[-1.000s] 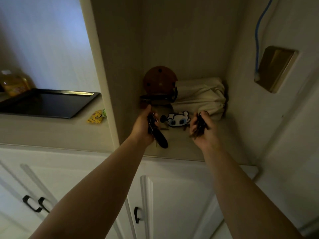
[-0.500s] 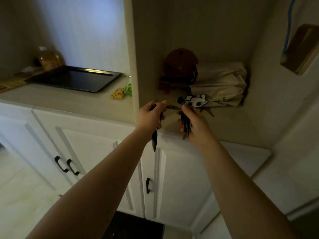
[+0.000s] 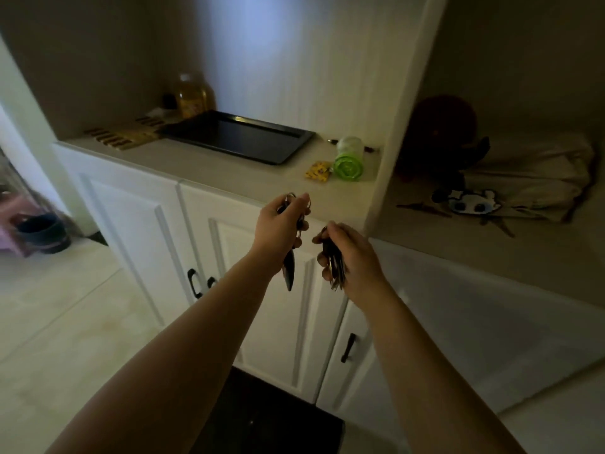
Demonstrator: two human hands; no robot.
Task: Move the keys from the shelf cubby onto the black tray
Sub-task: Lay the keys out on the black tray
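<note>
My left hand is closed on a key ring with a long black fob that hangs below it. A bunch of metal keys dangles from my right hand, which grips it. Both hands are out in front of the white cabinet doors, below the counter edge. The black tray lies on the counter at the upper left of my hands and holds nothing. In the cubby on the right, a white cartoon key charm with more keys stays on the shelf.
A green-lidded jar on its side and a yellow packet lie between the tray and the cubby's partition. A bottle of yellow liquid and a wooden rack sit behind and left of the tray. A cream bag fills the cubby's back.
Both hands have come out of the cubby with their keys and shifted left, in front of the cabinet doors. The view has swung left, so the tray is nearer the middle.
</note>
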